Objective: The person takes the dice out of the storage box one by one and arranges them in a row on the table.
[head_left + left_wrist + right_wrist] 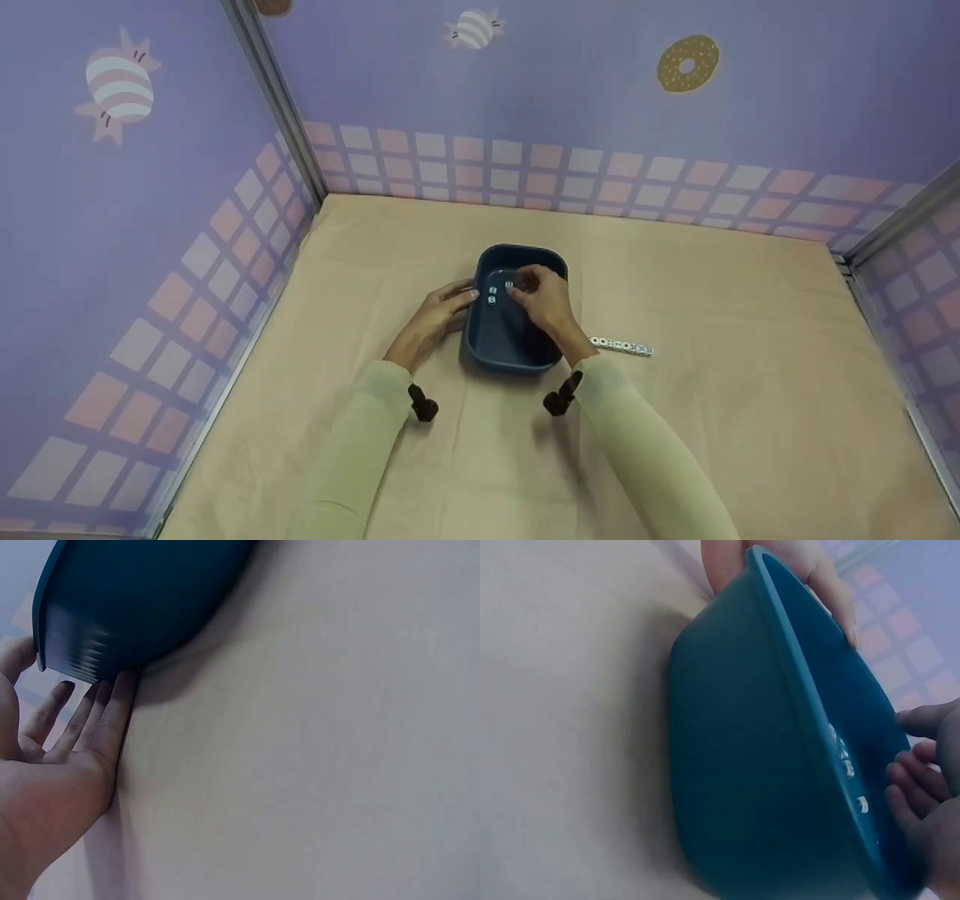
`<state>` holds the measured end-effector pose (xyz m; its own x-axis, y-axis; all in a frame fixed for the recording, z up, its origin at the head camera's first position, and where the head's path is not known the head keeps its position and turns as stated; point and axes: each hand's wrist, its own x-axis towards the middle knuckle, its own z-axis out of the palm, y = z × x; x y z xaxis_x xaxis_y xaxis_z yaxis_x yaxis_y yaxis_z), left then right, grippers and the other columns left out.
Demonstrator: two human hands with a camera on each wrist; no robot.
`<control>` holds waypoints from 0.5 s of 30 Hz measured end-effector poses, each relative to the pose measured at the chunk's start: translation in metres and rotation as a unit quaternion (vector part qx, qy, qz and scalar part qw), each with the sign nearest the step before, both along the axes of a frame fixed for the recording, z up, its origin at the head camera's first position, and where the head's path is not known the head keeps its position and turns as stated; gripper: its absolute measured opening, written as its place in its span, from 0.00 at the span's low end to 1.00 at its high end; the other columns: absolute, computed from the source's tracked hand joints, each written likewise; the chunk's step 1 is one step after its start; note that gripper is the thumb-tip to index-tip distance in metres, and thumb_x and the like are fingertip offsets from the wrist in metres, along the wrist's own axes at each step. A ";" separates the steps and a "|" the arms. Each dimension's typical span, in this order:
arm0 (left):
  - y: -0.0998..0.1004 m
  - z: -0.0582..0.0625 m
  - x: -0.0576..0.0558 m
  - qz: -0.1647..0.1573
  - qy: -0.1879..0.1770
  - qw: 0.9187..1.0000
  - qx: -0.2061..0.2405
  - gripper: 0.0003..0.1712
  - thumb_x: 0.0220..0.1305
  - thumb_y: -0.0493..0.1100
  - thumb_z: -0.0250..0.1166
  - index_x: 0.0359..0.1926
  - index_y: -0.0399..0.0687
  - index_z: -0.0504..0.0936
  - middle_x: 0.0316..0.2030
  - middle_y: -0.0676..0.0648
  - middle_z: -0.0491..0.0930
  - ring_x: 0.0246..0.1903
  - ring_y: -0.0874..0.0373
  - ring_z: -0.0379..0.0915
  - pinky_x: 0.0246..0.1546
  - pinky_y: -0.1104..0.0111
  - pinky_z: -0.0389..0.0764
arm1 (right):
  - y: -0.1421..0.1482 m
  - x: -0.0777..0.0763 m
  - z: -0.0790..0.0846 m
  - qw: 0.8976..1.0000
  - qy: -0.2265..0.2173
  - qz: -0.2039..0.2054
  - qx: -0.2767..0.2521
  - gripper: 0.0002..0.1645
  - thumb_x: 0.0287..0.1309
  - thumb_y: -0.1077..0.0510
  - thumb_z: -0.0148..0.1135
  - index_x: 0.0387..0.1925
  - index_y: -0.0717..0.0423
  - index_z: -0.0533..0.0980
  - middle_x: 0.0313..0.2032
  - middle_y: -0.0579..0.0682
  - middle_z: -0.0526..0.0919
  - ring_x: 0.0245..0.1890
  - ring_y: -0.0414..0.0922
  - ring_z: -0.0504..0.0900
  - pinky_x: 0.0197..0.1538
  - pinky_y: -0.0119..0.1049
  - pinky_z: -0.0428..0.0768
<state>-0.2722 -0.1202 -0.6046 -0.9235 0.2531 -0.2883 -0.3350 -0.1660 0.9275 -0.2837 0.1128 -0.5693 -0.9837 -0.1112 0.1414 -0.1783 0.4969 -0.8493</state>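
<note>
head view: a deep blue, round-cornered rectangular plastic bin stands between the hands. the left hand lies against its side, thumb at the rim; the right hand reaches inside, fingers loosely bent. small white cube-shaped dice with dark marks lie on the bin floor between the hands, one just by the right thumb. a straight row of similar dice sits on the beige-covered table, just outside the right wrist; a sideways swing of that forearm could knock it askew.

left wrist view: the left fingers are straight, touching the bin low down without wrapping it. so light a touch could let it slide if the right hand bumped a wall.

right wrist view: the right thumb and fingertips stand apart, nothing visible between them. a hasty pinch could make dice skid, or a stray knuckle scatter them.
</note>
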 end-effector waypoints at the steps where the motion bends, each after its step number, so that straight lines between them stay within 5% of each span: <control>1: 0.000 0.000 0.000 0.000 0.000 1.000 -0.005 0.34 0.74 0.49 0.70 0.76 0.51 0.72 0.67 0.44 0.78 0.62 0.50 0.81 0.62 0.59 0.82 | 0.000 0.000 0.000 1.000 -0.008 0.002 0.011 0.24 0.64 0.62 0.75 0.58 0.68 0.80 0.52 0.62 0.85 0.51 0.54 0.84 0.58 0.46 0.83; 15: 0.001 -0.001 -0.001 0.004 -0.001 1.000 -0.010 0.33 0.73 0.50 0.71 0.74 0.50 0.74 0.66 0.44 0.79 0.63 0.50 0.79 0.63 0.59 0.81 | -0.007 -0.004 -0.002 0.990 -0.058 -0.036 0.120 0.32 0.63 0.60 0.75 0.63 0.73 0.75 0.57 0.65 0.78 0.56 0.57 0.81 0.63 0.49 0.80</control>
